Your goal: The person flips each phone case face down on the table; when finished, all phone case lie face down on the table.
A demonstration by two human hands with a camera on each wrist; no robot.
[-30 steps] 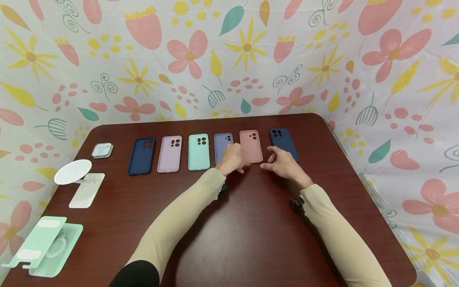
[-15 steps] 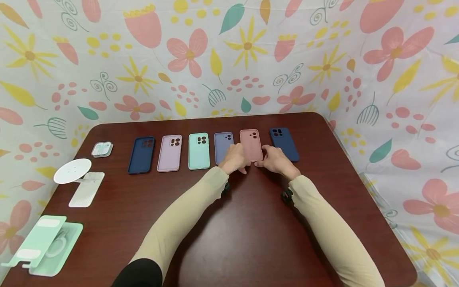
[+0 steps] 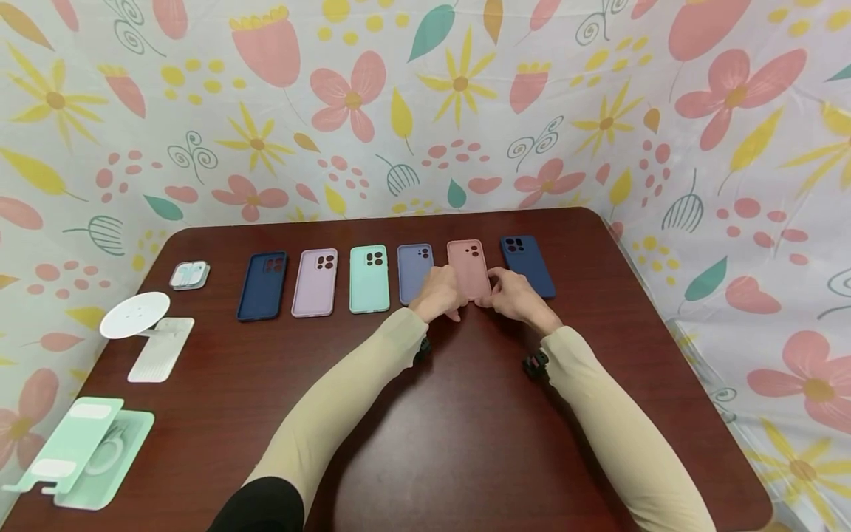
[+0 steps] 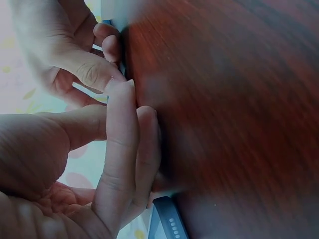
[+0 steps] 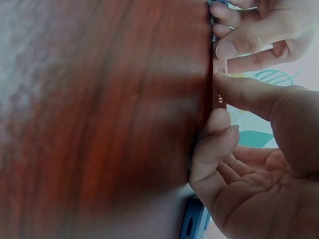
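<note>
A pink phone case (image 3: 470, 267) lies on the table between my hands, its camera holes toward the far edge. My left hand (image 3: 439, 292) holds its near left corner, fingers curled. At the near right corner my right hand (image 3: 515, 297) grips it, the thumb on the near edge in the right wrist view. The two thumbs are close together along that edge. A periwinkle phone case (image 3: 415, 267) sits left of my left hand, which partly covers its lower right part. Just beyond my right hand lies a dark blue phone case (image 3: 530, 266).
Farther left in the row lie mint (image 3: 368, 281), lilac (image 3: 315, 284) and navy (image 3: 261, 290) phone cases. A small white-and-clear box (image 3: 189, 275), a white stand (image 3: 159, 351) and a green folding stand (image 3: 86, 443) are at the table's left side.
My right hand has come in leftward to the pink phone case's near corner and taken hold of it. The case has shifted slightly to the right, my left hand along with it.
</note>
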